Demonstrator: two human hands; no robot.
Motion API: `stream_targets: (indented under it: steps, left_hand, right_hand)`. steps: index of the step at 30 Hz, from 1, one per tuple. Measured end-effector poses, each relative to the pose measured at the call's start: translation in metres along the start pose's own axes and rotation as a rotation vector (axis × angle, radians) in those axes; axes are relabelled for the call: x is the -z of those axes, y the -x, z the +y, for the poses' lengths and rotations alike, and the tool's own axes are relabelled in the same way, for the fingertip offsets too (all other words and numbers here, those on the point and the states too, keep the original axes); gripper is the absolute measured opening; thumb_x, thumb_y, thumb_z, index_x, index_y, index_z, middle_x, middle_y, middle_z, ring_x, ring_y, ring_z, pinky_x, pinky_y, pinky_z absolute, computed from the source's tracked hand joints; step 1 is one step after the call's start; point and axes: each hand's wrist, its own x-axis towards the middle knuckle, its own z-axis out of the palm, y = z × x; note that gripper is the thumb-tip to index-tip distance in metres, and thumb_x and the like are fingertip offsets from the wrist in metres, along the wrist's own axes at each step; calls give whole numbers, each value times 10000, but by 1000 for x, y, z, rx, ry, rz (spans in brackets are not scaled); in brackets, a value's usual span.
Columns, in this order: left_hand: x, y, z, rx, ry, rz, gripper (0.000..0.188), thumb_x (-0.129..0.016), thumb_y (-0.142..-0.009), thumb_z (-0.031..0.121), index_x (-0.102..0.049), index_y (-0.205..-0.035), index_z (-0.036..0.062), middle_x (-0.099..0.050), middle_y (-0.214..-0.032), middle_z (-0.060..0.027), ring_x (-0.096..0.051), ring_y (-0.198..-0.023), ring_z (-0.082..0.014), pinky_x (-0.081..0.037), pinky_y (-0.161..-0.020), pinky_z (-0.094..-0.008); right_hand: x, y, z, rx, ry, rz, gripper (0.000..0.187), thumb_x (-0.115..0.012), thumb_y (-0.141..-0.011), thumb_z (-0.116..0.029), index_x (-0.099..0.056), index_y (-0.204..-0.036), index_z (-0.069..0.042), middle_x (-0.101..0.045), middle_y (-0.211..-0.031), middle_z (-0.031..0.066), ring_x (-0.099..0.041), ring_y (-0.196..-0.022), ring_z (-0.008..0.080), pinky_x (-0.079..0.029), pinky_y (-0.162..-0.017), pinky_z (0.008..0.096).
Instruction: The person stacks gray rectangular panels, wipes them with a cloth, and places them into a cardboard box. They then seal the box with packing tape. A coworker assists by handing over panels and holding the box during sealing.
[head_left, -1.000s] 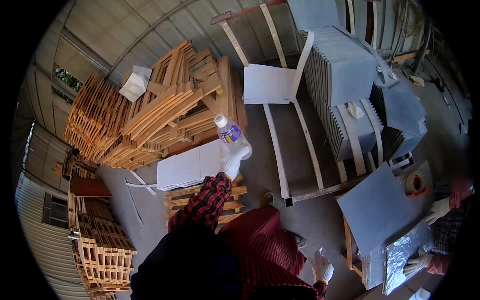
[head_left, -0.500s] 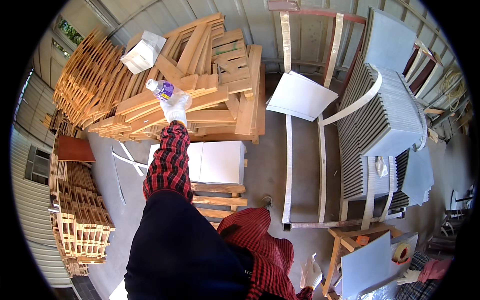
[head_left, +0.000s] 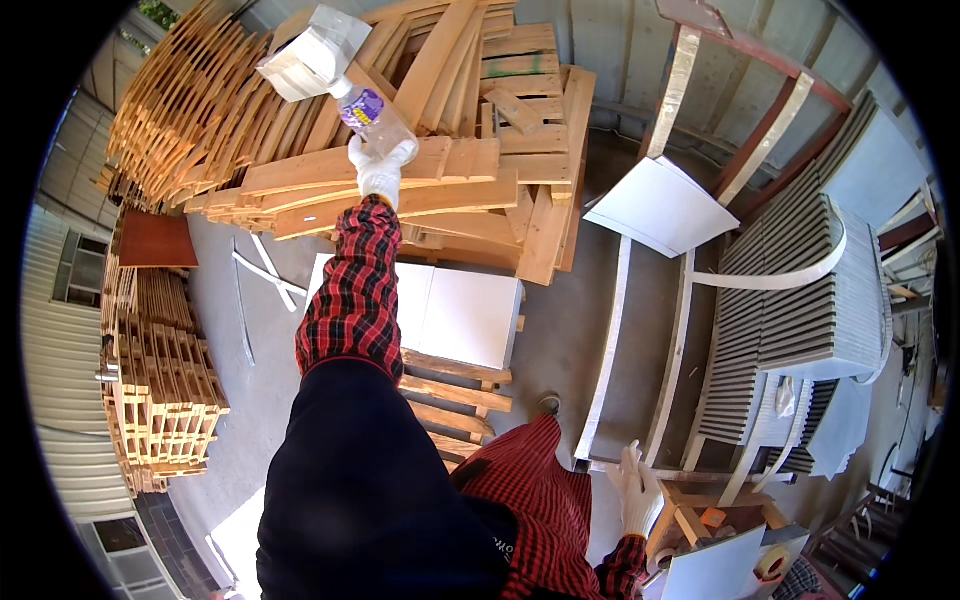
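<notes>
My left hand [head_left: 380,168], in a white glove, reaches out over the stacked wooden planks [head_left: 345,165]. Its fingers are apart at the base of a clear plastic bottle [head_left: 372,115] with a purple label and white cap. Most of the bottle shows beyond the fingertips; whether they still touch it is hard to tell. Just past the cap sits a white box [head_left: 318,52] on the wood. My right hand [head_left: 636,490], also gloved, is low at the right with fingers stretched out and nothing in it, beside a wooden stand [head_left: 690,522].
White panels [head_left: 465,318] lie on a pallet [head_left: 455,388] in front of me. To the right, a metal frame [head_left: 612,350] holds a white sheet [head_left: 662,205] beside stacked grey panels [head_left: 790,300]. A tape roll [head_left: 771,563] rests on the stand. Stacked pallets [head_left: 165,400] stand left.
The view has shifted. The bottle has moved farther out from my left palm, and that hand's fingers have spread. My right hand has risen beside the stand. The co-worker's gloved hand has left view.
</notes>
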Motion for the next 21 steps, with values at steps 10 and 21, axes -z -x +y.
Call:
stream_targets:
  steps: [10,21]
  left_hand:
    - [75,298,11,644,-15,-1255,1051,-721,-945,323,48,-1628,102,-130,-1671,-217,-255,-1517,-332,-326,-1189,-479]
    - [112,107,12,408,446,-129,380,-633,-938,43,-474,-1278,98,-593,-1117,-70,-660,-1011,-206,-593,-855,-388]
  right_hand:
    - [-80,-38,-157,348,-222,-377,383,-565,-976,-82,-592,-1331,61,-684,-1243,203,-669,-1103,253,-528,-938,355]
    - [-45,-53,-140,386,-130,-344,422,-616,-965,-134,-595,-1352,32,-647,-1309,209,-648,-1175,289,-505,-996,368]
